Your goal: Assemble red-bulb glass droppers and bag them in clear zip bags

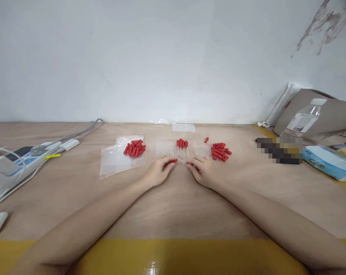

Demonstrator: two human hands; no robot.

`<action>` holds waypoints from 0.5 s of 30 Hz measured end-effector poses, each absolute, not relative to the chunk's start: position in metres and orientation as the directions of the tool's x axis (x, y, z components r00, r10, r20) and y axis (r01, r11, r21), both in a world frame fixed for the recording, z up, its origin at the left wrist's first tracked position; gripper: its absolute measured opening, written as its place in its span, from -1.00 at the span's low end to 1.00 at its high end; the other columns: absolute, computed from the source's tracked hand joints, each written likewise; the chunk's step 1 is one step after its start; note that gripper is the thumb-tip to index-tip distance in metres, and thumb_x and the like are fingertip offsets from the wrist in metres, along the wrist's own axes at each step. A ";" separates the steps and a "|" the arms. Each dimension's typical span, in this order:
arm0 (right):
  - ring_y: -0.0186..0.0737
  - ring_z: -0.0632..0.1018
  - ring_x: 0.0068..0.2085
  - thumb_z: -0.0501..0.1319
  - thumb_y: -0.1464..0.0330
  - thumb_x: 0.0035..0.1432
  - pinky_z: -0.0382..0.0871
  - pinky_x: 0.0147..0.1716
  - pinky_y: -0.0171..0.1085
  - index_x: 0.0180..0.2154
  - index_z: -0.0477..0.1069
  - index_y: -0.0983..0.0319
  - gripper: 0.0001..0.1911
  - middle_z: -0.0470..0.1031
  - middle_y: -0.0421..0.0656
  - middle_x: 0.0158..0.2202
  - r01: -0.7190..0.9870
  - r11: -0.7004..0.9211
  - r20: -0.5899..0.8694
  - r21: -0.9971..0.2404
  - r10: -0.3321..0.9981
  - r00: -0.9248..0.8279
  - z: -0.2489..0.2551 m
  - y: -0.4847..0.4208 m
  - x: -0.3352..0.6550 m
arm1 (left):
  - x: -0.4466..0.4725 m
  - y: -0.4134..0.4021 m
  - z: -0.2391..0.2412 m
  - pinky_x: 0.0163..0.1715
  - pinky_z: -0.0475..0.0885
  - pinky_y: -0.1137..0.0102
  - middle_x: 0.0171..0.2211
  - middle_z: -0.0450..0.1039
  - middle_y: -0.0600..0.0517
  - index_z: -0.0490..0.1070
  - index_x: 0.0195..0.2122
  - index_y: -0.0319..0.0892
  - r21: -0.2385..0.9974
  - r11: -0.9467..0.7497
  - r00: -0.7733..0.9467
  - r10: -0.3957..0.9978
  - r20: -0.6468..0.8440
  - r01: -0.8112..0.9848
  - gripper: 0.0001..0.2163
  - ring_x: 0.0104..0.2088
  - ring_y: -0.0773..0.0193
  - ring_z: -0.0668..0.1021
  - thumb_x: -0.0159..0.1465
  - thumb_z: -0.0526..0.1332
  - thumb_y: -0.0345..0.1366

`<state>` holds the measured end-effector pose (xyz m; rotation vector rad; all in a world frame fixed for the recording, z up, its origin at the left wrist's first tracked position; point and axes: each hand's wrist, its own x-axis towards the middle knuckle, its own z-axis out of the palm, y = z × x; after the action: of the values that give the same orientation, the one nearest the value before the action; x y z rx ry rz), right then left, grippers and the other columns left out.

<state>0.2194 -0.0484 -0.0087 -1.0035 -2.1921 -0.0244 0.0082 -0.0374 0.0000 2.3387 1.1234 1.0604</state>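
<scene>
My left hand (158,170) pinches a red rubber dropper bulb (173,160), its open end pointing right. Between the fingertips of my right hand (203,170) is a thin clear dropper tube (182,161), whose left end meets or nearly meets the bulb; I cannot tell whether it is inside. Just beyond lie several assembled droppers (182,144), red bulbs at the far end. Loose clear tubes (165,149) are lined up to their left, with more tubes (202,149) to their right. Red bulbs are heaped in a left pile (135,148) and a right pile (219,151).
Clear plastic bags (115,162) lie under the left pile. One stray red bulb (206,139) sits farther back. A power strip (26,160) with cables is at left. At right are a water bottle (303,118), a blue tissue pack (330,162) and a pixelated dark object (278,151).
</scene>
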 end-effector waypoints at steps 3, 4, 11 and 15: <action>-0.31 0.45 -0.37 0.00 0.37 0.20 0.14 -0.28 -0.26 -0.20 0.39 0.24 -0.77 0.48 -0.12 -0.33 0.661 0.706 0.608 -0.253 0.648 -0.459 -0.009 -0.049 0.218 | 0.010 -0.039 0.000 -0.31 0.37 0.39 -0.29 0.44 0.00 0.39 -0.19 -0.19 0.598 -0.614 0.410 0.789 0.458 0.515 -0.81 -0.30 0.28 0.46 0.24 0.07 -0.27; -0.32 0.44 -0.39 0.01 0.37 0.20 0.13 -0.29 -0.26 -0.20 0.39 0.24 -0.77 0.49 -0.13 -0.35 0.660 0.706 0.604 -0.255 0.650 -0.461 -0.008 -0.049 0.218 | 0.010 -0.040 0.001 -0.32 0.37 0.39 -0.31 0.45 0.01 0.39 -0.20 -0.19 0.609 -0.608 0.413 0.793 0.447 0.509 -0.81 -0.32 0.28 0.46 0.24 0.07 -0.25; -0.32 0.49 -0.33 0.05 0.33 0.19 0.10 -0.26 -0.26 -0.23 0.44 0.21 -0.78 0.53 -0.14 -0.31 0.630 0.720 0.562 -0.293 0.662 -0.496 -0.006 -0.043 0.221 | 0.008 -0.040 0.004 -0.28 0.36 0.40 -0.33 0.47 0.04 0.41 -0.27 -0.18 0.631 -0.619 0.465 0.779 0.420 0.467 -0.83 -0.31 0.29 0.48 0.25 0.06 -0.28; -0.32 0.49 -0.33 0.05 0.32 0.20 0.04 -0.24 -0.25 -0.22 0.45 0.17 -0.78 0.54 -0.16 -0.29 0.630 0.734 0.525 -0.252 0.651 -0.549 -0.005 -0.040 0.225 | 0.008 -0.041 0.005 -0.28 0.36 0.42 -0.34 0.47 0.05 0.41 -0.28 -0.17 0.613 -0.637 0.509 0.761 0.402 0.468 -0.84 -0.32 0.31 0.49 0.25 0.06 -0.30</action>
<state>0.2249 -0.0396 -0.0050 -0.9638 -2.3293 0.0450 0.0081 -0.0406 0.0046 2.3254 1.0111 0.9253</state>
